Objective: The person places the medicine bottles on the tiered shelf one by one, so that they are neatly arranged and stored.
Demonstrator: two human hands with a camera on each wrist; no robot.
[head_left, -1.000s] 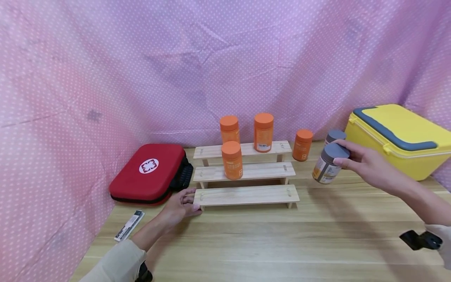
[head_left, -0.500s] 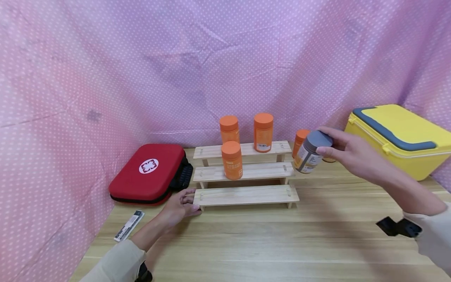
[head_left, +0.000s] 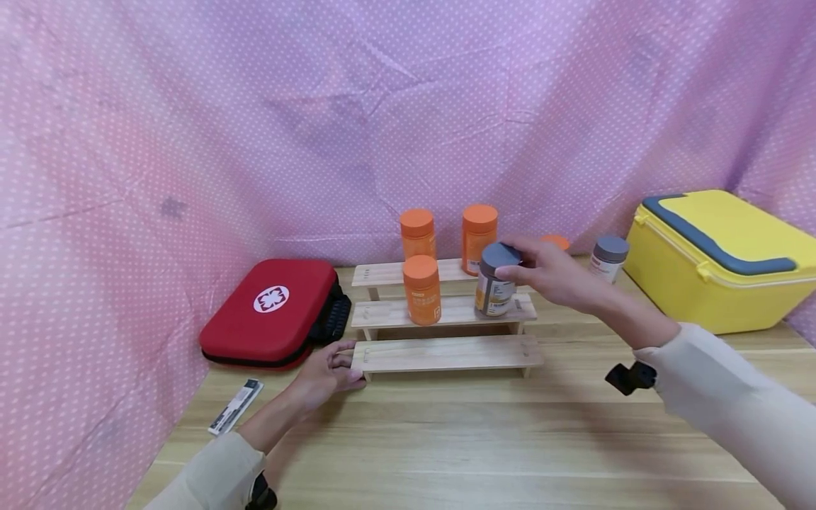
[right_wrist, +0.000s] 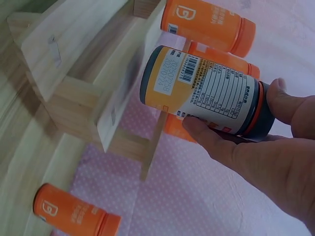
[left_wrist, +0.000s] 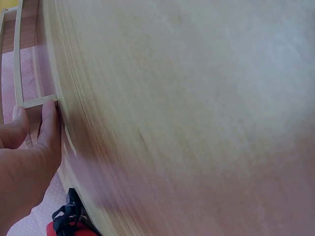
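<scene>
The step in hand looks to be setting a jar out on the wooden shelf (head_left: 401,358), to judge by how things lie. The right hand (head_left: 557,275) pinches the grey-lidded jar (head_left: 494,294) by its lid end, thumb on one side and fingers on the other. That jar is over the right part of the middle board (head_left: 457,310), beside an orange jar (head_left: 422,296) standing there; whether its base touches the wood I cannot tell. The left hand (head_left: 324,372) pinches the near left end of the shelf between thumb and fingers, probably to steady it. On the top board (head_left: 382,273) stand a left orange jar (head_left: 418,239) and a right orange jar (head_left: 479,237). Off the shelf's right end, another orange jar (head_left: 555,242) is mostly hidden behind the right hand, and a second grey-lidded jar (head_left: 608,261) stands near the yellow box (head_left: 682,297). The next move seems to call for levelling the held jar, seating its base fully on the board without knocking its neighbour, then letting go of the lid while the left hand keeps the shelf from shifting.
</scene>
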